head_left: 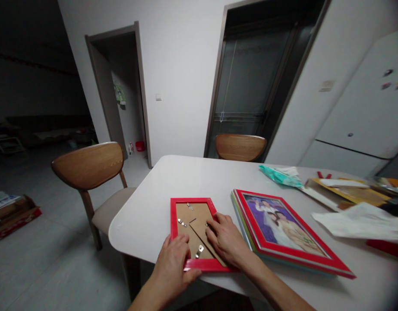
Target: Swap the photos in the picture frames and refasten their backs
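Observation:
A red picture frame (pixel 186 203) lies face down near the front edge of the white table (pixel 199 177), its brown backing board (pixel 194 216) with small metal clips facing up. My left hand (pixel 175 259) grips the frame's near left corner, fingers curled over the red edge. My right hand (pixel 226 239) rests on the backing board at the frame's right side, fingertips pressed together on a clip. Just to the right lies a stack of frames (pixel 289 231), the top one red and holding a photo of a couple.
Wooden chairs stand at the table's left (pixel 92 166) and far side (pixel 240 147). A teal bag (pixel 278 175), cardboard and papers (pixel 357 220) clutter the right end. A cardboard box (pixel 11 214) sits on the floor at left. A fridge (pixel 364 112) stands at right.

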{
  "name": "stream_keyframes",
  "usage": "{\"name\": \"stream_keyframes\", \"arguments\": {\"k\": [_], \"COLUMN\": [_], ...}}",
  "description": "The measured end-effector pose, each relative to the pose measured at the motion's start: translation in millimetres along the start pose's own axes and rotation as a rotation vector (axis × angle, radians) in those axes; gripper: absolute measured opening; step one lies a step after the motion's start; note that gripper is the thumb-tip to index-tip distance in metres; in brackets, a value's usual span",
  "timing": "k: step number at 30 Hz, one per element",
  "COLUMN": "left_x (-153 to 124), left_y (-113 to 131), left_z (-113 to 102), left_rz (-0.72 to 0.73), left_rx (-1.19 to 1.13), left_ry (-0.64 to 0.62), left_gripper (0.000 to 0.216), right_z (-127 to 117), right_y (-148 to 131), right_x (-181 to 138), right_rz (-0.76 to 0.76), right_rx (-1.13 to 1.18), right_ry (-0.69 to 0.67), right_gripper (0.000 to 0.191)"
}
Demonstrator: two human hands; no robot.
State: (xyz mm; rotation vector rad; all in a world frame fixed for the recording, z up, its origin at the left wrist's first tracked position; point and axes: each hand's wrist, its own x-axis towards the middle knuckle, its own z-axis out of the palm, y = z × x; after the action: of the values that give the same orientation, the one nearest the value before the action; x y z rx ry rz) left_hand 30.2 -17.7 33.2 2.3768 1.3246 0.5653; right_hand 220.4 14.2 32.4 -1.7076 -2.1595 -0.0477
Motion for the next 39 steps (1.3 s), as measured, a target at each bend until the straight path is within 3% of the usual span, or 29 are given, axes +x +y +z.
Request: {"name": "stream_keyframes", "arguments": {"k": [16, 25, 30, 39], "left_x": [-1, -2, -5, -2], "left_y": [3, 2, -1, -3], "left_z": [0, -2, -3, -2], "left_rz": [0.01, 0.003, 0.014, 0.021], "left_rx": [0.049, 0.038, 0.033, 0.047], "left_ry": [0.02, 0.009, 0.015, 0.001], "left_gripper": [0.029, 0.027, 0.028, 0.03], "right_z": [10, 8, 1, 9], "right_y": [9, 16, 19, 13], "right_x": [1, 0, 8, 12], "right_rz": [0.042, 0.031, 0.092, 0.202], "right_rx": [0.165, 0.208, 0.266, 0.159], "right_ry": [0.089, 0.057, -0.032, 0.038], "right_gripper": [0.023, 0.026, 0.02, 0.014]}}
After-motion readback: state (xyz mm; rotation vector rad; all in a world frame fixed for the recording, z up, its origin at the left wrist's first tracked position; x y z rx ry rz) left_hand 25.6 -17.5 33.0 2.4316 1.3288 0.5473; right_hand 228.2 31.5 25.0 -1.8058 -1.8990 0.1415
